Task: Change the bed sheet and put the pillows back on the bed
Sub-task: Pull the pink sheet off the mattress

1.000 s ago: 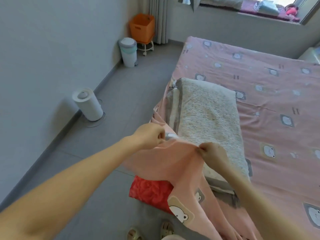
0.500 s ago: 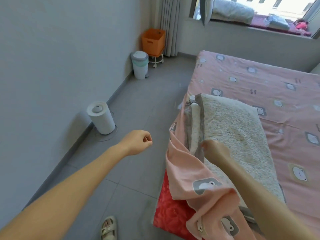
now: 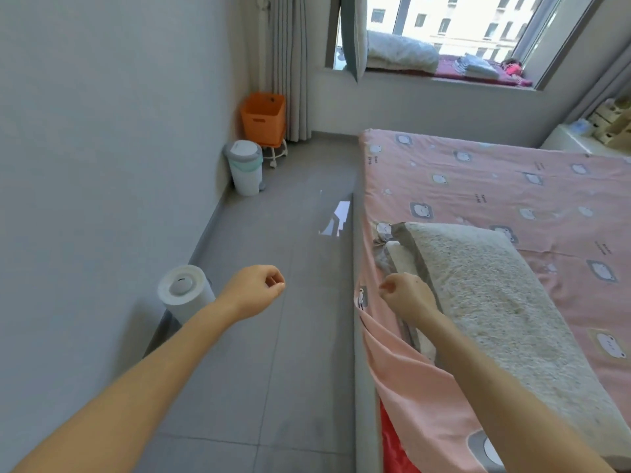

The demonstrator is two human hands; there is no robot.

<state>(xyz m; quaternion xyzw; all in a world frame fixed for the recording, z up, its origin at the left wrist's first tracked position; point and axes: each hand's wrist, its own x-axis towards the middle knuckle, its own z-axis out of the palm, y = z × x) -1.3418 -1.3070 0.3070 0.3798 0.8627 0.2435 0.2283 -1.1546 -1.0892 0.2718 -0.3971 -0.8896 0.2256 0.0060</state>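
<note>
A pink bed sheet [image 3: 505, 186] with bear prints covers the bed. A fuzzy beige pillow [image 3: 495, 319] with a grey border lies along the bed's left edge. A loose flap of the sheet [image 3: 409, 397] hangs at the near left corner over red fabric [image 3: 392, 445]. My right hand [image 3: 408, 295] hovers at the sheet's edge beside the pillow with its fingers curled; whether they pinch the fabric is hidden. My left hand [image 3: 254, 290] is out over the floor, curled into a fist and holding nothing.
A grey bed frame side [image 3: 363, 387] runs along the tiled floor. By the left wall stand a white cylinder [image 3: 186, 291], a white bin [image 3: 246, 167] and an orange basket [image 3: 264, 117] on casters. Bedding [image 3: 403, 51] lies on the window sill.
My left hand let go of the pink sheet and moved left over the floor. The bunched sheet dropped from in front of me to hang at the bed's side. My view rose toward the window.
</note>
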